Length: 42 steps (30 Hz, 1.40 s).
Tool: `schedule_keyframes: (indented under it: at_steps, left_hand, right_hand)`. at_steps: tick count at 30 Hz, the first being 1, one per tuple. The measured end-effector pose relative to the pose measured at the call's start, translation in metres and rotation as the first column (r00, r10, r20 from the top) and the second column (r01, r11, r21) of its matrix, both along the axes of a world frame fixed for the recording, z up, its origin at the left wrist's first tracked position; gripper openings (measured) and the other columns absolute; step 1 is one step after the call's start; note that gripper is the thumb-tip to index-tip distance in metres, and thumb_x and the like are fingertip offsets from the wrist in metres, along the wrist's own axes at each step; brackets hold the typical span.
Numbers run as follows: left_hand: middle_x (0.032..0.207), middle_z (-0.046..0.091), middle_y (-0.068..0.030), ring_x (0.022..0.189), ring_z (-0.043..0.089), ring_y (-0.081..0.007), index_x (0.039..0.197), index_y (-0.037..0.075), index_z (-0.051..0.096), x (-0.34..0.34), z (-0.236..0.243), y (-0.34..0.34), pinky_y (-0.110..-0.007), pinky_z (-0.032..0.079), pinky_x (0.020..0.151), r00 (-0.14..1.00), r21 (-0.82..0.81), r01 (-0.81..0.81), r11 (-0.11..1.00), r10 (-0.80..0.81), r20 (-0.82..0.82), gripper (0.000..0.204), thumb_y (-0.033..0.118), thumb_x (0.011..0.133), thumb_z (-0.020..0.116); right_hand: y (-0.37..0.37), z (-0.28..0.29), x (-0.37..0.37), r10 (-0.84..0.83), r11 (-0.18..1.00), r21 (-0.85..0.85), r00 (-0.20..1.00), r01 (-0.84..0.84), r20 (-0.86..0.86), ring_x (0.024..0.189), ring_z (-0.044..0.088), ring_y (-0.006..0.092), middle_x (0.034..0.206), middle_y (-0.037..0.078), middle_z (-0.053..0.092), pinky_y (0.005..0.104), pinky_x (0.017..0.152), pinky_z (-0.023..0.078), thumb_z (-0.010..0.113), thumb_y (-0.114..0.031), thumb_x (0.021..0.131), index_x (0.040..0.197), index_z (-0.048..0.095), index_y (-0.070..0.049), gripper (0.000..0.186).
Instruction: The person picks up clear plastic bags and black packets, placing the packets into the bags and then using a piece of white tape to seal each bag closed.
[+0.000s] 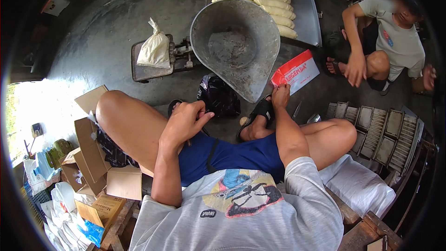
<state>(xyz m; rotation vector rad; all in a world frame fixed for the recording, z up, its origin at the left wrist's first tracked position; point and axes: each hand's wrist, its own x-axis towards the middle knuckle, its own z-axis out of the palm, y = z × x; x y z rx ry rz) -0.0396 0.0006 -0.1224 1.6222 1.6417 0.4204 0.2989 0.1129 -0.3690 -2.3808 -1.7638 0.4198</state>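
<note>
My right hand [280, 96] is closed on the near edge of a red and white packet [304, 76], which tilts up beside a large worn metal scoop pan [265, 72]. My left hand [188, 118] hangs above my lap, its fingers curled in and its thumb sticking out; nothing shows in it. Just past it, a black plastic bag [218, 95] lies on the floor under the pan's edge. Left of the pan, a tied, clear plastic bag of pale powder [154, 51] rests on the platform of a weighing scale [139, 70].
Long pale dough rolls [276, 2] lie on a metal table [309, 14] ahead. A co-worker [390, 37] squats at the far right. Baking tins [371, 130] stand right of my knee, a white sack [357, 186] nearer. Opened cardboard boxes [90, 151] crowd my left side.
</note>
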Motion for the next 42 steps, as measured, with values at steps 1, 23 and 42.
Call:
schedule_keyframes:
  at_steps: [1,23,42]
  left_hand:
    - [0.058,0.056,-0.0162,0.056,0.057,-0.0362,0.07,0.001,0.056,0.001,0.0,0.0,-0.044,0.042,0.055,1.0,-0.012,0.009,1.0,-0.009,-0.011,0.031,0.025,0.084,0.07]
    - [0.056,0.053,-0.0148,0.052,0.054,-0.0329,0.071,0.0,0.055,0.013,0.018,0.003,-0.04,0.041,0.052,0.993,-0.022,0.06,0.998,-0.058,0.103,0.03,0.022,0.085,0.071]
    - [0.075,0.055,-0.0044,0.07,0.051,-0.0116,0.088,-0.001,0.06,0.093,0.049,0.035,-0.027,0.041,0.064,0.911,0.352,-0.181,0.918,0.022,0.411,0.015,0.012,0.088,0.067]
  right_hand:
    - [-0.002,-0.005,0.002,0.01,0.999,0.041,1.0,-0.009,-0.007,0.109,0.056,0.0398,0.124,0.022,0.052,0.0446,0.094,0.048,0.057,-0.007,0.088,0.11,0.06,0.003,0.025]
    - [0.036,0.065,0.031,0.108,0.972,-0.172,0.953,-0.161,-0.282,0.092,0.067,0.0366,0.095,0.023,0.068,0.0413,0.08,0.051,0.058,-0.006,0.081,0.089,0.064,0.003,0.013]
    - [-0.047,0.347,0.001,0.204,0.973,0.103,0.56,-0.206,-0.803,0.05,0.044,0.0004,0.066,-0.005,0.056,0.0177,0.043,0.031,0.06,-0.023,0.098,0.095,0.065,-0.001,0.022]
